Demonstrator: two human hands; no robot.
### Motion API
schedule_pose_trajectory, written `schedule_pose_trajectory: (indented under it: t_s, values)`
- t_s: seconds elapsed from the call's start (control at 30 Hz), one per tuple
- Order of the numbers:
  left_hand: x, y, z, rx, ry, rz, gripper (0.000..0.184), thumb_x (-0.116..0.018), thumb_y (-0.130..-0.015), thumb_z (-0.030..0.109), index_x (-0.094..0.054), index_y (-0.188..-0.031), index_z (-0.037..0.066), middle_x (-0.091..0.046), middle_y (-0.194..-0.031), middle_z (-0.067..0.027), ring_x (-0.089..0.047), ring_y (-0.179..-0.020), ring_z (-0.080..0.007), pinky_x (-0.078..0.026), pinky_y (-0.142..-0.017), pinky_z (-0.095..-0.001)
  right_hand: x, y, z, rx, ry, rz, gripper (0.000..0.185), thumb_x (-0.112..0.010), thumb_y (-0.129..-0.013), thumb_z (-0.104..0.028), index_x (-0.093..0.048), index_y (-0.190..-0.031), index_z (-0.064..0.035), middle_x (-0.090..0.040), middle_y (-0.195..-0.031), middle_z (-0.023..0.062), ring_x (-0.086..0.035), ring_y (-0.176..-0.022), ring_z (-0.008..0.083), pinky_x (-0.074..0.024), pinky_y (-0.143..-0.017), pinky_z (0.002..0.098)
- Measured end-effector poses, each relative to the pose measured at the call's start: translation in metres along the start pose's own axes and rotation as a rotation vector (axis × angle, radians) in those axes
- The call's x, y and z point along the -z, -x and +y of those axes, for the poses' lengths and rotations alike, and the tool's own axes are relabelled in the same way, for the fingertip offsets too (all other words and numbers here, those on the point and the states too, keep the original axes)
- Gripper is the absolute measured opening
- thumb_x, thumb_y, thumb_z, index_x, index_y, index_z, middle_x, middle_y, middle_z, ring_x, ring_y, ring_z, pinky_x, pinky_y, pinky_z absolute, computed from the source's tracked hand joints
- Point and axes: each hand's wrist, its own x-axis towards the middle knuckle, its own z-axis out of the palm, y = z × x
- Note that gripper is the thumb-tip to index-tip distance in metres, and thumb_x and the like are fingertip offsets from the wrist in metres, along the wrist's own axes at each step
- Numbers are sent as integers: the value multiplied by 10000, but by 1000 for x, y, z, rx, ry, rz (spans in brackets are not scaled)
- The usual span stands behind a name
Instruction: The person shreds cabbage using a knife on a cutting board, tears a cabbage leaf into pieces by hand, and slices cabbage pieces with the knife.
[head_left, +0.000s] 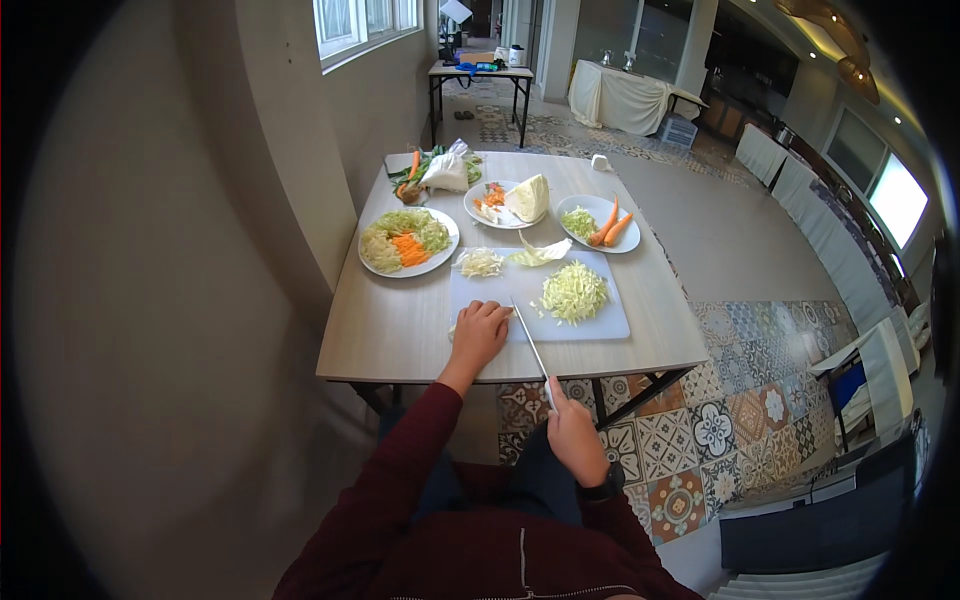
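My right hand [577,437] grips the handle of a kitchen knife [531,341], whose blade points away from me over the white cutting board [610,322]. Just left of the blade, my left hand [482,332] is closed over a pale piece of cabbage, mostly hidden under the fingers. A heap of shredded cabbage [575,292] lies on the right of the board. Farther up are a smaller pile of whitish shreds [480,262] and a loose cabbage leaf [541,252].
Behind the board stand a plate of shredded vegetables [450,252], a plate with a cabbage wedge [527,199] and carrot bits, and a plate with whole carrots [611,222]. A plastic bag [446,171] rests among vegetables at the back left. A wall [270,200] runs along the left.
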Motion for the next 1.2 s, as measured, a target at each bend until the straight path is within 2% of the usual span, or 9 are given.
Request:
schedule_pose_trajectory:
  t_s: [0.13,0.23,0.33,0.43,0.63,0.73,1.2]
  values:
    - [-3,0,0,5,6,57,194,-663,-832,146,-710,-1020,129,-671,-982,-14,-594,-968,-244,-450,-839,-406,8,-1,5,-128,-195,-69,570,-524,-906,-25,-422,-1467,-22,-640,-875,303,-638,-831,451,-507,-770,469]
    - [-4,0,-3,-14,-1,43,192,-677,-829,165,-707,-1014,123,-676,-996,-19,-595,-976,-244,-450,-842,-407,12,2,5,-52,-108,-14,567,-524,-911,-30,-423,-1468,-37,-643,-933,321,-638,-866,467,-507,-780,464]
    - [-4,0,-3,-16,1,39,204,-681,-834,176,-710,-1029,122,-677,-1006,-18,-595,-977,-243,-450,-844,-406,16,2,5,-64,-102,-15,562,-528,-911,-35,-427,-1464,-37,-643,-962,321,-630,-897,472,-502,-789,468]
    - [-1,0,1,-31,16,36,217,-670,-848,173,-714,-1055,126,-677,-1011,-16,-595,-979,-237,-449,-843,-402,11,2,11,19,-83,41,554,-540,-908,-48,-435,-1450,-10,-633,-879,290,-618,-837,460,-483,-761,517]
    - [1,0,0,-41,11,11,234,-646,-864,163,-717,-1085,130,-676,-1016,-11,-594,-982,-228,-450,-843,-397,10,2,7,-9,-31,71,552,-552,-916,-67,-450,-1458,-56,-632,-883,264,-618,-838,438,-483,-757,505]
    - [0,1,-1,-44,8,22,235,-642,-864,159,-718,-1085,131,-675,-1016,-6,-594,-976,-227,-450,-841,-396,15,2,2,-5,-60,81,549,-543,-911,-36,-457,-1453,-51,-635,-928,273,-620,-862,435,-492,-779,464]
    - [1,0,1,-33,7,23,211,-648,-865,165,-719,-1062,136,-672,-1007,0,-596,-974,-225,-454,-839,-400,7,4,-1,-26,9,33,569,-550,-908,-29,-444,-1467,-62,-622,-875,246,-612,-833,415,-485,-759,469]
